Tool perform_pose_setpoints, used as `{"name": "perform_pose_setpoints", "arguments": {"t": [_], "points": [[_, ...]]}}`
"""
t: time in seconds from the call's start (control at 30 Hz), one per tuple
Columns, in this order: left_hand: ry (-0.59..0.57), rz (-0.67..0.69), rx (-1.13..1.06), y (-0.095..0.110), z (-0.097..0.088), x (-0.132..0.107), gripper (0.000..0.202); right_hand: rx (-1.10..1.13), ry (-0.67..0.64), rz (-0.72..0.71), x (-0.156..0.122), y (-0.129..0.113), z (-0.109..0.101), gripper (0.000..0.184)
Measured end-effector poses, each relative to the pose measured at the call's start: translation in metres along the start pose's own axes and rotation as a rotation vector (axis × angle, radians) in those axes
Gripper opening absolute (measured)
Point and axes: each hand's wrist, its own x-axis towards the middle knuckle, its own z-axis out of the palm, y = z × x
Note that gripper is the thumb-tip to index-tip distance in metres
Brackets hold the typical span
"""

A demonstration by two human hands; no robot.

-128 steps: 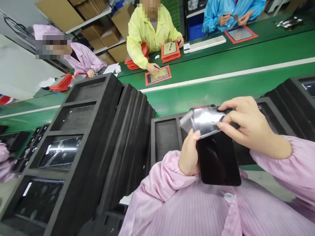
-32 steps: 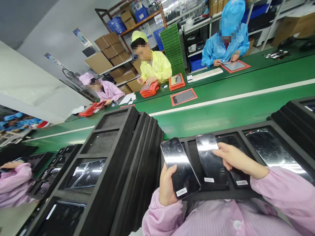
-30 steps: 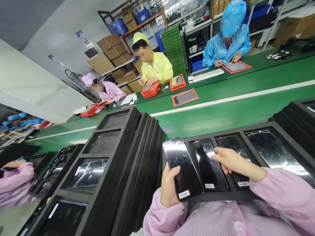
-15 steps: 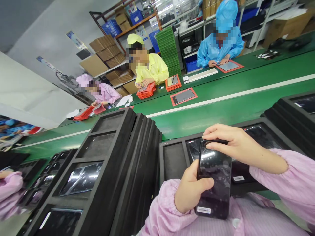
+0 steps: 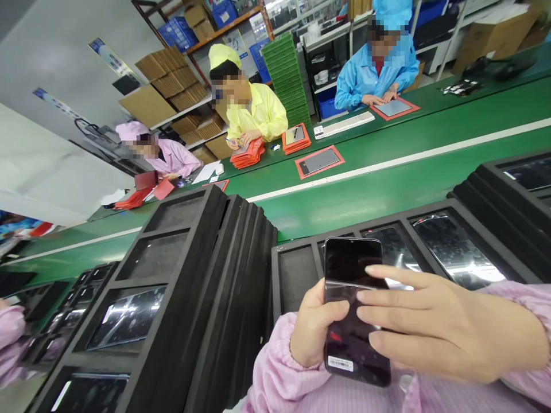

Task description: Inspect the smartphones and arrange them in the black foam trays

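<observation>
A black smartphone with a glossy screen and a small white barcode label at its lower end is in my left hand. The left thumb lies over the phone's edge onto the screen. My right hand is spread over the right side of the screen, fingers stretched out. Its fingertips are at the glass; whether they press on it I cannot tell. Behind the phone lies a black foam tray with several dark glossy phones in its compartments, partly hidden by my hands.
Stacked black foam trays rise to the left, and another stack stands at the right. Beyond runs a green conveyor belt with a white line. Co-workers sit across it, handling flat panels on red sheets.
My right hand has moved from the phone's top edge down across the screen, its fingers now spread. The phone has shifted slightly left, still in my left hand. The camera view has shifted a little.
</observation>
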Motion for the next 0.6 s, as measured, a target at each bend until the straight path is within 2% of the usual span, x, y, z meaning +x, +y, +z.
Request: {"name": "perform_pose_setpoints", "arguments": {"t": [0.1, 0.2, 0.37, 0.53, 0.6], "points": [[0.056, 0.031, 0.052, 0.003, 0.001, 0.003, 0.013, 0.109, -0.117, -0.084, 0.004, 0.004, 0.001, 0.036], [0.098, 0.046, -0.001, 0.003, 0.005, 0.008, 0.011, 0.087, -0.125, -0.075, -0.001, 0.016, 0.006, 0.039], [0.054, 0.009, -0.220, -0.001, 0.010, 0.017, 0.023, -0.056, -0.036, 0.141, -0.016, 0.042, 0.021, 0.025], [0.077, 0.033, -0.218, -0.004, 0.011, 0.018, 0.019, -0.140, 0.100, 0.435, -0.016, 0.051, 0.038, 0.036], [0.064, 0.035, -0.222, -0.006, 0.012, 0.018, 0.017, -0.155, 0.130, 0.498, -0.013, 0.050, 0.043, 0.035]]}}
